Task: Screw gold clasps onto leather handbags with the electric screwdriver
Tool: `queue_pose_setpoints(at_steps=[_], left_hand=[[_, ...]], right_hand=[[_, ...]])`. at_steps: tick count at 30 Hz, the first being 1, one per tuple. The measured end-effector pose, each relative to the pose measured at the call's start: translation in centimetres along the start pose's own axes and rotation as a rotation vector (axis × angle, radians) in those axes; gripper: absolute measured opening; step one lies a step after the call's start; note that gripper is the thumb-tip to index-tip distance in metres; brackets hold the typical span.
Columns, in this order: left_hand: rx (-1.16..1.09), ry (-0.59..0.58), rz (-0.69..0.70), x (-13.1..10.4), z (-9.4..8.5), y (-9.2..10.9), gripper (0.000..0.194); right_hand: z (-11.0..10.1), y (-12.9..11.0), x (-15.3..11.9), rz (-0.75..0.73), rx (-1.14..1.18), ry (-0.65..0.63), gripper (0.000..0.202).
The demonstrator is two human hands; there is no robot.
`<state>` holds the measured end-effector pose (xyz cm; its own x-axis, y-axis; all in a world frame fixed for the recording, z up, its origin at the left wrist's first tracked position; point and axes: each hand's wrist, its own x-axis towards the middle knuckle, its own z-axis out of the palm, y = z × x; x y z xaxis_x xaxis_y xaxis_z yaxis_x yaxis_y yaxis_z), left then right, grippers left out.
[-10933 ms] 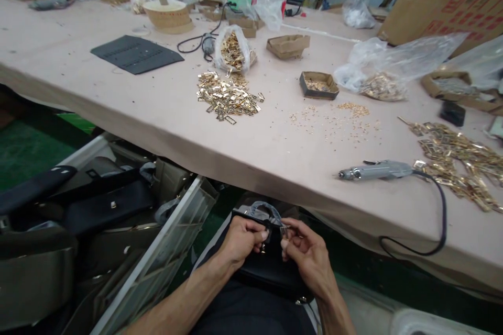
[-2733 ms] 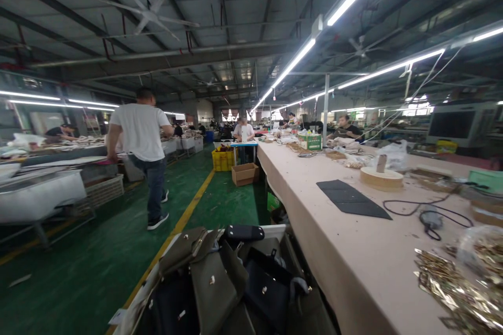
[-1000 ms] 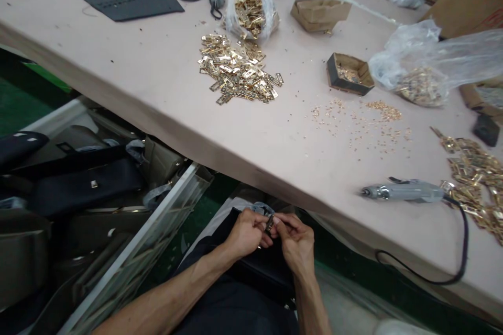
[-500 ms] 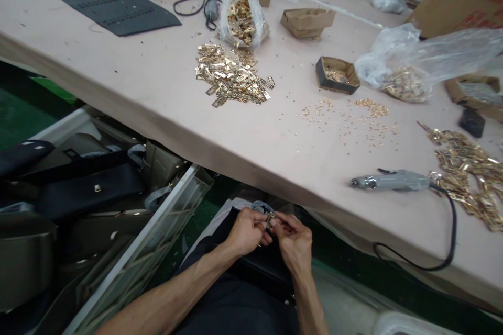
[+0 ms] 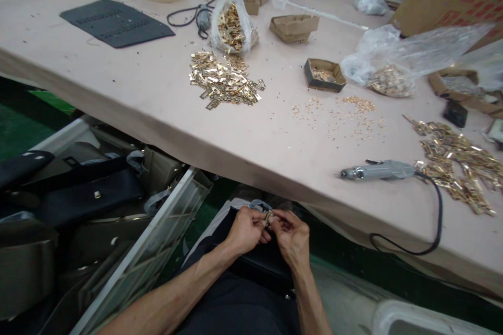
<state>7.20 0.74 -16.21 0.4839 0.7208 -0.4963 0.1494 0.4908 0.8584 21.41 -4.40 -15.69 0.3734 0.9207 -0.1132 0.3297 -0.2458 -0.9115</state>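
Above my lap, my left hand [image 5: 245, 231] and my right hand [image 5: 294, 236] meet with fingers pinched together. Between their fingertips is a small gold metal bag fitting [image 5: 268, 217], gripped from both sides. Part of it is covered by my fingers, so its full shape is hidden. Under the hands a black bag [image 5: 262, 271] lies across my lap, its edges partly hidden by my forearms. A loop of clear plastic wrap [image 5: 260, 203] shows just beyond the fingers.
A grey electric screwdriver [image 5: 377, 170] lies near the table [image 5: 165, 110] edge, its cord hanging over. Gold plates [image 5: 226, 81], gold frames [image 5: 459, 159] and loose screws [image 5: 357, 103] are spread about. On the left stands a crate [image 5: 157, 251] of bags [image 5: 94, 193].
The view has shifted slightly, so the things on the table appear a little further left. Both hands keep their pinch on the gold bag fitting, with little visible movement.
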Motion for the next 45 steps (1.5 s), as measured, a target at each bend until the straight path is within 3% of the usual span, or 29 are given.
queue_pose_setpoints(at_steps=[8, 16, 23, 33, 45], left_hand=[[0.012, 0.003, 0.024, -0.5, 0.5, 0.4, 0.029], [0.03, 0.011, 0.069, -1.0, 0.8, 0.3, 0.028], [-0.001, 0.032, 0.047, -1.2, 1.1, 0.2, 0.025], [0.007, 0.015, 0.059, -1.5, 1.1, 0.6, 0.025], [0.142, 0.027, 0.111, -1.6, 1.1, 0.3, 0.025]], right_hand=[[-0.1, 0.2, -0.3, 0.012, -0.011, 0.021, 0.018], [-0.8, -0.6, -0.4, -0.191, -0.164, 0.019, 0.012], [-0.9, -0.6, -0.7, -0.259, -0.15, 0.034, 0.014], [-0.6, -0.5, -1.2, -0.255, -0.102, 0.087, 0.016], [-1.0, -0.6, -0.9, -0.25, -0.141, -0.015, 0.018]])
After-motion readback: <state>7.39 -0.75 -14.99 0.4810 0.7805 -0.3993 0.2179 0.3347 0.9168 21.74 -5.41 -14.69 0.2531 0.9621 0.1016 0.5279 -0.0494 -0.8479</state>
